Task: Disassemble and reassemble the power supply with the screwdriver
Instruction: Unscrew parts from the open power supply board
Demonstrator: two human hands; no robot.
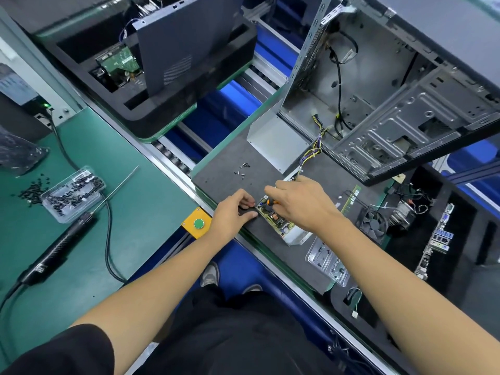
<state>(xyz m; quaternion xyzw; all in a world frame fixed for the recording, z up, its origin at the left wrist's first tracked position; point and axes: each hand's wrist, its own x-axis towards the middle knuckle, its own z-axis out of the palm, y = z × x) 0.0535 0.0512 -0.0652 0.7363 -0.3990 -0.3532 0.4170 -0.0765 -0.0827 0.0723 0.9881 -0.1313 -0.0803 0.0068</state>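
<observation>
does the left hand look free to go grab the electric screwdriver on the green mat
Probably yes. The left hand only rests on the power supply's edge, and the electric screwdriver lies uncovered on the green mat to its left, nothing between them.

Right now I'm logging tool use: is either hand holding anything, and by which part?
The right hand grips a small orange-and-black tool by its handle, over the power supply board. The left hand steadies the board's edge.

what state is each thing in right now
power supply: cover off, board exposed
metal cover: set aside, upright
loose screws: out, on the mat
electric screwdriver: lying unused
computer case: side open
left hand: fingers touching supply's edge
right hand: gripping an orange-and-black part
</observation>
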